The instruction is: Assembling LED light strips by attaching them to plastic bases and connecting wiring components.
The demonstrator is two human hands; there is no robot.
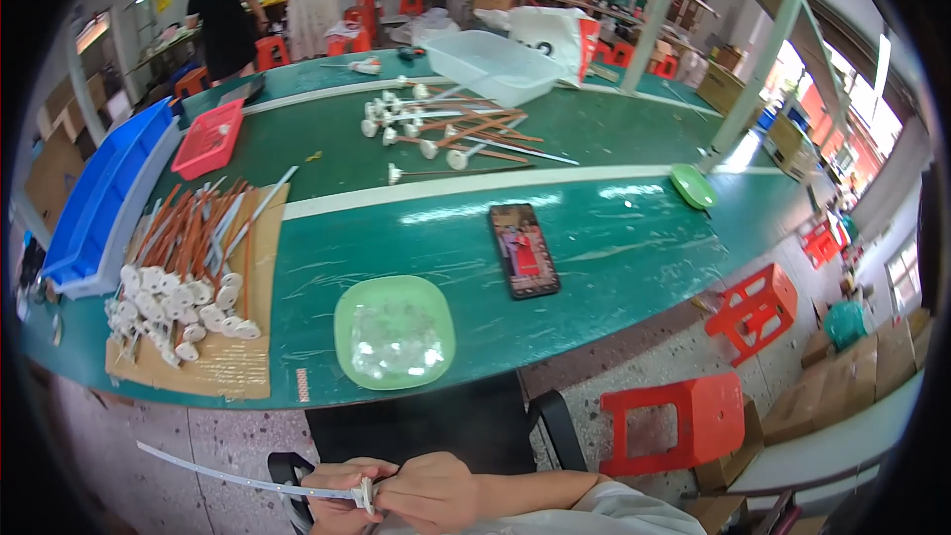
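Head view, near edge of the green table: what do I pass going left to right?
Cardboard sheet with the pile of white-capped rods → green plate of small clear parts → phone → small green dish.

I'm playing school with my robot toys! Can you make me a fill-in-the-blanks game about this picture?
1. The hands hold a long, thin ____ rod.
2. The phone lies on a ____ table.
3. The pile of capped rods rests on a sheet of ____.
4. The stools beside the table are ____.

Missing words: white; green; cardboard; red
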